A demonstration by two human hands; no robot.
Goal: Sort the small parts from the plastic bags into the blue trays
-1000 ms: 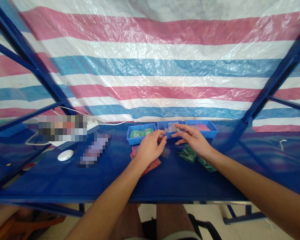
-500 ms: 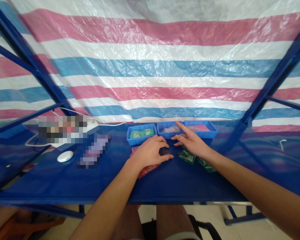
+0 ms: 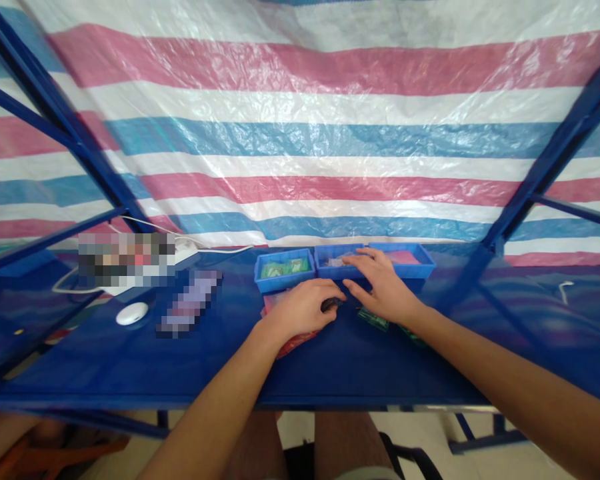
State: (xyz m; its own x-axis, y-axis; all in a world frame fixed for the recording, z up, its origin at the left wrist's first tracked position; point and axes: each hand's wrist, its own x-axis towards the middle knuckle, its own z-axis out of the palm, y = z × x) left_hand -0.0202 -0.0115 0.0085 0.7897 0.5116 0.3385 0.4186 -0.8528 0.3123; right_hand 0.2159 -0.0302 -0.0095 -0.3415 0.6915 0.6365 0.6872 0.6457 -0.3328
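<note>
Your left hand (image 3: pixel 305 310), below frame centre, has curled further over the small dark packet (image 3: pixel 333 303); whether it grips is unclear. Your right hand (image 3: pixel 384 288), open and empty-looking, has spread over the middle bin (image 3: pixel 333 272), so attention seems split between packet and bin.

forearms (image 3: pixel 230 387): bare | fingers (image 3: pixel 359 291): slender, bare | legs (image 3: pixel 345 440): bare | garment hem (image 3: pixel 370 473): pale, plain, over the legs
</note>
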